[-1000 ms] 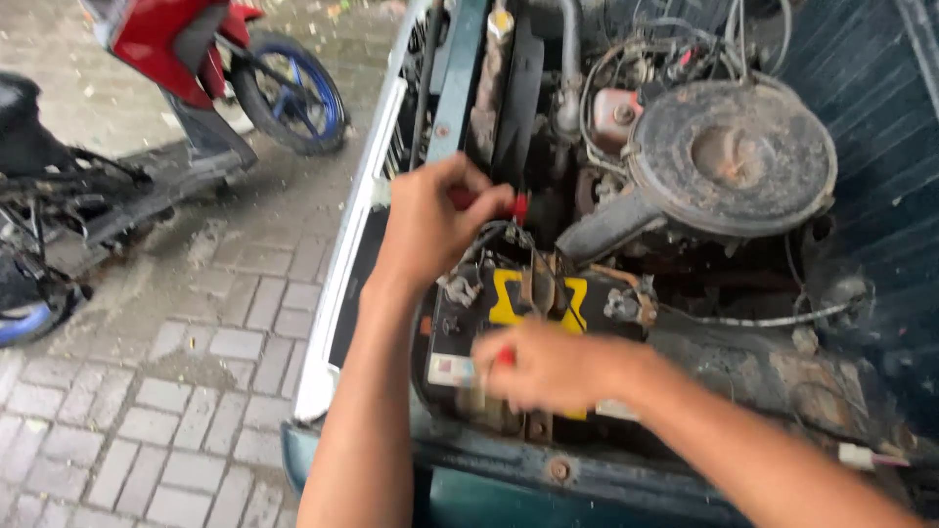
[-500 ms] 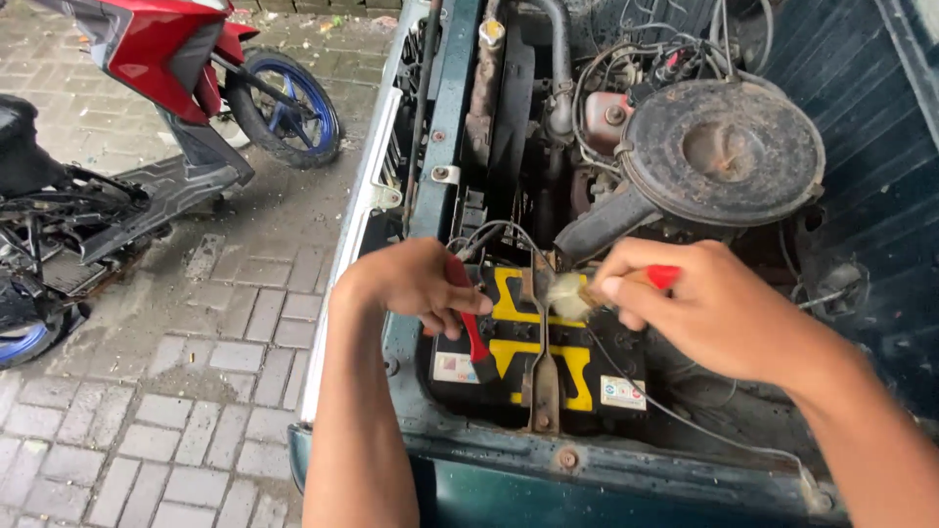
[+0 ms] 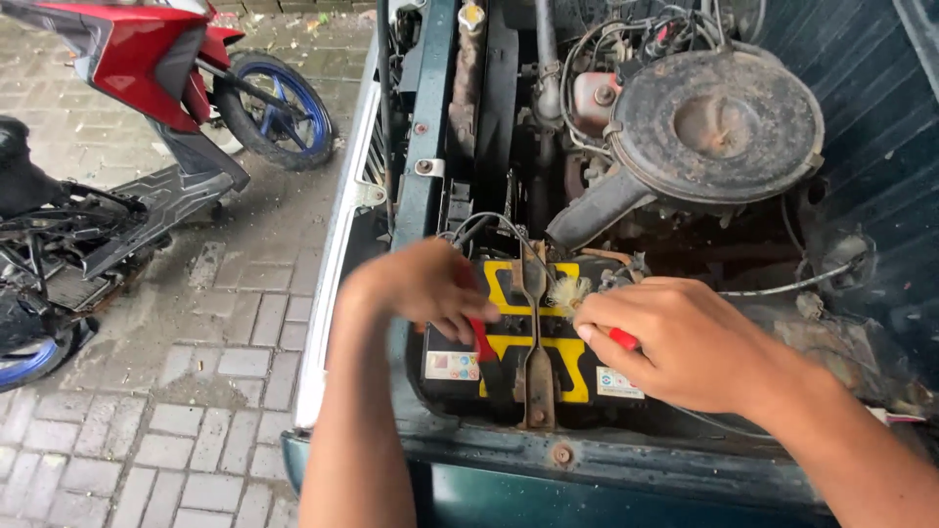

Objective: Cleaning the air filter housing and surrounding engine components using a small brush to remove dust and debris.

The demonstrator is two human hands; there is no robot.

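Observation:
A black car battery (image 3: 509,376) with yellow markings sits at the front of the open engine bay, held by a rusty metal clamp bar (image 3: 535,362). My left hand (image 3: 423,286) rests over the battery's left end, fingers curled at a red and black cable (image 3: 484,347). My right hand (image 3: 680,342) grips a small brush with a red handle (image 3: 622,338); its pale bristles (image 3: 568,291) touch the battery top near the right terminal.
A round, dusty air cleaner housing (image 3: 719,125) sits behind the battery, with hoses and wires around it. The green front panel (image 3: 587,455) runs below the battery. A red motorbike (image 3: 166,68) and a dark one (image 3: 49,235) stand on the brick paving at left.
My left hand came down from above the battery to its left end. My right hand moved right and up, bringing the red-handled brush to the battery top.

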